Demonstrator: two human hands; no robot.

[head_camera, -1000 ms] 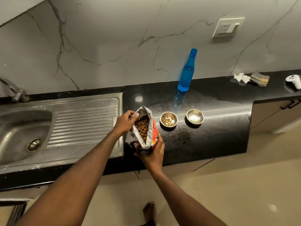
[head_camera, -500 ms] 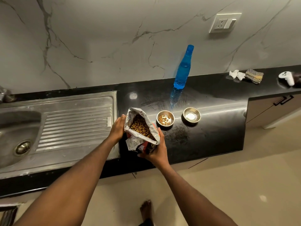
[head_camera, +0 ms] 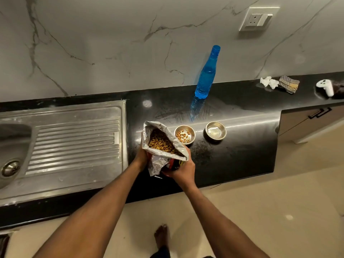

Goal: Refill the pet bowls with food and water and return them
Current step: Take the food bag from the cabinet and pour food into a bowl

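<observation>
While I stand at the black desk [head_camera: 232, 155], both my hands hold an opened food bag [head_camera: 163, 146] above its front part: my left hand [head_camera: 142, 157] grips the bag's left side, its fingers hidden behind the foil so I cannot tell how they lie, and my right hand [head_camera: 183, 171] wraps the red lower part, fingers curled and pressed against it. The bag's silver mouth gapes upward, showing brown kibble [head_camera: 161, 143] inside, and its upper right edge reaches just beside the food bowl [head_camera: 184, 134]. That steel bowl sits on the desk with a thin scatter of kibble across its bottom. Just to its right, apart from it, stands the second steel bowl [head_camera: 216, 130]; whether it holds water I cannot tell. Behind both bowls, a blue bottle [head_camera: 206, 73] with its cap on stands upright near the marble wall [head_camera: 111, 43]. To the left, the steel sink [head_camera: 61, 146] and its ribbed drainboard are set into the desk. At the far right lie crumpled white tissue [head_camera: 269, 82], a folded checked cloth [head_camera: 288, 84] touching it, and a white controller [head_camera: 325, 87]. My bare foot [head_camera: 161, 237] shows on the pale floor [head_camera: 279, 202] below.
</observation>
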